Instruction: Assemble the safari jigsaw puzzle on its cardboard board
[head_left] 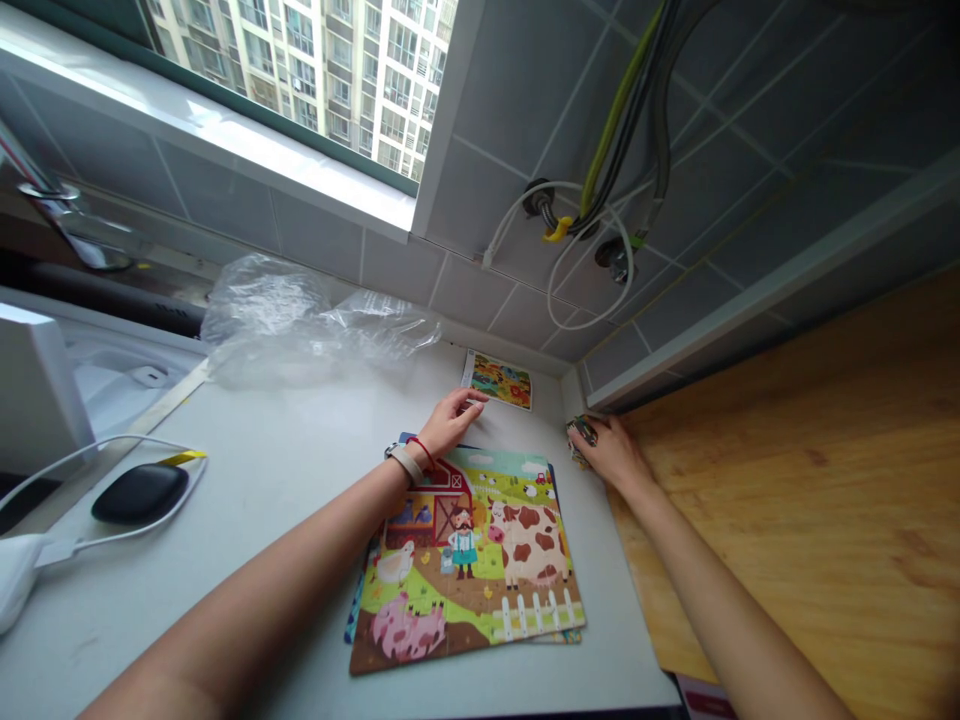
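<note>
My left hand (452, 418) reaches over the top edge of a farm jigsaw puzzle (480, 560), its fingers stretched out and holding nothing. Just beyond the fingertips lies a small printed picture card (502, 382) with animals on it. The farm puzzle shows a cow, a pig, a hen and a farmer; another puzzle or board with blue edges (351, 622) peeks out beneath it. At the right edge of the white counter, my right hand (616, 455) is closed around a small stack of puzzle pieces (579, 440), partly hidden by the fingers.
Crumpled clear plastic (300, 320) lies along the back of the white counter (262, 450). A black rounded device (141, 493) and a white cable sit at the left. Cables and pipes (622, 130) hang on the tiled wall. A wooden surface (795, 480) adjoins at right.
</note>
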